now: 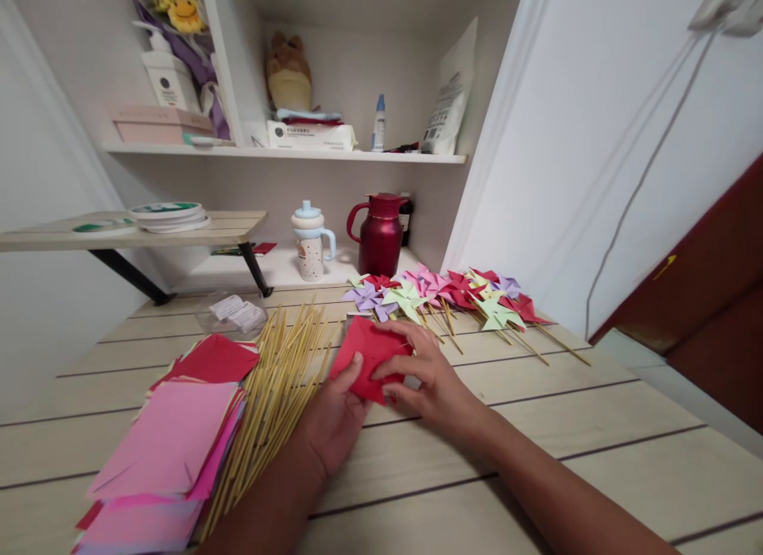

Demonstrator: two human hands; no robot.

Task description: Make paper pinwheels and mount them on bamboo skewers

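A red square sheet of paper (365,350) is held up over the middle of the table. My left hand (339,421) grips its lower left edge, thumb on top and the other fingers hidden beneath. On the right side, the curled fingers of my right hand (438,380) hold the same sheet, and a thin pin-like line shows near the fingertips. To the left lie a loose bundle of thin wooden sticks (283,380) and a stack of coloured paper squares (172,428), pink on top. Finished paper pinwheels (426,283) on sticks lie behind my hands, at the right.
A small clear container (232,310) with white packets stands behind the paper stack. At the back are a speckled cup (310,253) and a dark red jug (381,237). A raised wooden stand (232,223) at the left carries white rolls of tape (170,217).
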